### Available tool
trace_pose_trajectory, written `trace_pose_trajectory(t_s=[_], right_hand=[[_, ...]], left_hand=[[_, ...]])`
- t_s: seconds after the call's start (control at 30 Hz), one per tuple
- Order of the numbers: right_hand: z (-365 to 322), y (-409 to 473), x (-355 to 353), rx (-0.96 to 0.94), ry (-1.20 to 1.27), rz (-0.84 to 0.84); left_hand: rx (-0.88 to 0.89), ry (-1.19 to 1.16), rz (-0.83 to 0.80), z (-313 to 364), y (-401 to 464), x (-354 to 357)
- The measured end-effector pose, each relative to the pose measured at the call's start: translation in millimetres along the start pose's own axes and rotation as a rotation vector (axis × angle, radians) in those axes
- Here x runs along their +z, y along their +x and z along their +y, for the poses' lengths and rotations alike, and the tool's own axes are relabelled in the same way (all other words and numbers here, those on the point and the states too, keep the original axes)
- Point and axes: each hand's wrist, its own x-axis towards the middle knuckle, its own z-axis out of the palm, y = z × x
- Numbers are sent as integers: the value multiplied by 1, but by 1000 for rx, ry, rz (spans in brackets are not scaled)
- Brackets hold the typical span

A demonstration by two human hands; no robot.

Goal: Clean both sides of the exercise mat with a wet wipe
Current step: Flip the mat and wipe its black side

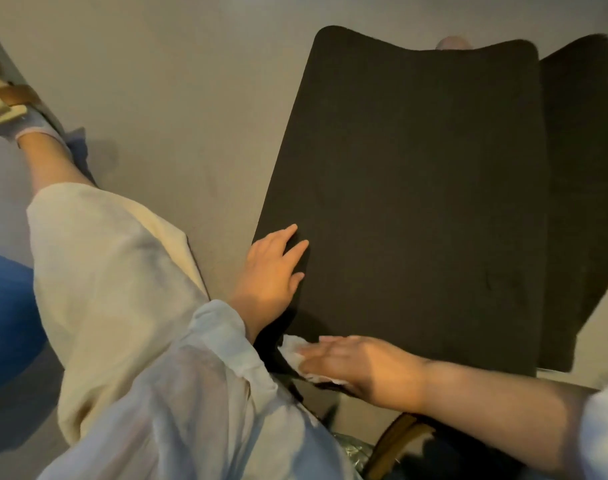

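Observation:
A black exercise mat lies unrolled on the beige floor, filling the middle and right of the head view. My left hand rests flat on the mat's left edge with the fingers straight and spread. Near the mat's near edge my right hand presses a crumpled white wet wipe down onto the mat with flat fingers. Most of the wipe is hidden under the palm; its ends stick out at the fingertips and below the hand.
My left leg in cream trousers stretches out to the left, ending in a sandalled foot. A second dark mat or the mat's shadow lies at the right. A blue object sits at the left edge. A wooden piece is below.

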Motion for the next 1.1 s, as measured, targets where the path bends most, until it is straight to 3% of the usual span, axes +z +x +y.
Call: trace_pose_trajectory(t_s=[0.13, 0.23, 0.37, 0.5, 0.67, 0.77, 0.87, 1.0, 1.1], right_hand=[[43, 6, -77, 154, -252, 214], [93, 11, -136, 387, -416, 402], [142, 11, -187, 764, -419, 648], [173, 9, -182, 1017, -417, 626], [147, 14, -136, 836, -346, 539], [113, 3, -108, 557, -304, 499], [78, -12, -65, 329, -316, 334], [44, -42, -2, 223, -296, 125], [20, -65, 32, 207, -65, 16]], left_hand=[[198, 62, -119, 16, -3, 3], [176, 129, -233, 20, -1, 10], [168, 52, -212, 17, 2, 11], [145, 40, -239, 16, 5, 9], [124, 17, -240, 16, 10, 8], [127, -19, -208, 15, 9, 7], [109, 14, -231, 18, 8, 6], [38, 32, -299, 26, 7, 7], [5, -21, -274, 33, -2, 10]])
